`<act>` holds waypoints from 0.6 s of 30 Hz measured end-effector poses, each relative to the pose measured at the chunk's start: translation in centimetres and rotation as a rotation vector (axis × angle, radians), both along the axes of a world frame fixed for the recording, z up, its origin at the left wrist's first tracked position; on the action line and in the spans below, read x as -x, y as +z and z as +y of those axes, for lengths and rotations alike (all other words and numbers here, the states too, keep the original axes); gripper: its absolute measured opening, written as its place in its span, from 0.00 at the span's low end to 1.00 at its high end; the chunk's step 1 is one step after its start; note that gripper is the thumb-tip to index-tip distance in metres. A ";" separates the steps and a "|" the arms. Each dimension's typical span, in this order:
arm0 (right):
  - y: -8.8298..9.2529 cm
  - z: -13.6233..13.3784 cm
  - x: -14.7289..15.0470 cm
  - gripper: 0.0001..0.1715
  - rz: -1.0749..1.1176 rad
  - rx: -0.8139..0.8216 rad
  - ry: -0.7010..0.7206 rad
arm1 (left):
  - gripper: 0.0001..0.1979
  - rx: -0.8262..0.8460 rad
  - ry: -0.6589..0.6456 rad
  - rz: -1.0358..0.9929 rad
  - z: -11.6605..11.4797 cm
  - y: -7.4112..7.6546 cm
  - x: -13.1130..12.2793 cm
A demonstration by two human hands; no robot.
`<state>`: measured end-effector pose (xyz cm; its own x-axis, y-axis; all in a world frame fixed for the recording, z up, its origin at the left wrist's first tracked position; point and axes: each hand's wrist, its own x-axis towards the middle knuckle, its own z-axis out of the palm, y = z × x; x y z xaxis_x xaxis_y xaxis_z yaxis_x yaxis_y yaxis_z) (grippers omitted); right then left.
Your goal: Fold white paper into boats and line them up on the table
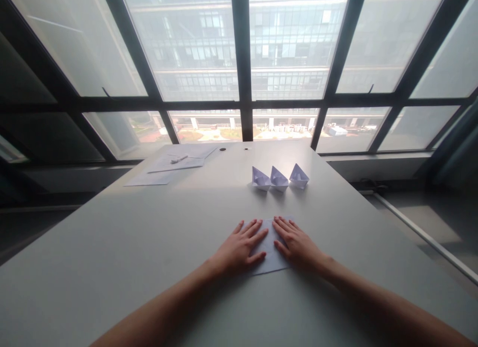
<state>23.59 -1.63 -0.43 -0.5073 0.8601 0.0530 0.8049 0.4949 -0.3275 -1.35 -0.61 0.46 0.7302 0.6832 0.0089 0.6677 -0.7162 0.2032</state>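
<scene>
Pressing a paper sheet flat. The sheet (274, 261) lies on the white table (149, 247), at the lower center of the frame, below 3 folded paper boats (279, 181). The left hand (242, 246) rests palm down on its left side, fingers spread; the right hand (298, 243) covers its right side, fingers closer together, thumb apart. Neither hand pinches anything.

Good practice, as judged here: align the edges before pressing, hold the sheet with 1 hand, and run the other outward along any crease with even pressure, so that the paper neither skids nor wrinkles.

Limits of the view: the hands conceal the sheet's left and right edges, and its number of layers cannot be told. The forearms are cut off by the lower border. At upper left of the table, a small white object (179, 159) on loose papers (194, 163) is too small to identify. Glare washes out the window (197, 43) above.
</scene>
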 end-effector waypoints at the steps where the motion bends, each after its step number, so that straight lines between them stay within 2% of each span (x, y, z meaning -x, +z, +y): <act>1: 0.0 0.0 0.0 0.38 -0.001 -0.001 0.000 | 0.35 -0.001 0.000 -0.002 0.0 0.0 0.0; 18: 0.1 0.0 0.1 0.38 0.025 0.011 -0.003 | 0.34 -0.010 -0.002 -0.008 0.1 -0.2 0.0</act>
<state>23.52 -1.68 -0.31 -0.5034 0.8622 0.0565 0.7978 0.4889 -0.3529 -1.39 -0.54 0.25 0.7316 0.6814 0.0220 0.6644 -0.7198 0.2013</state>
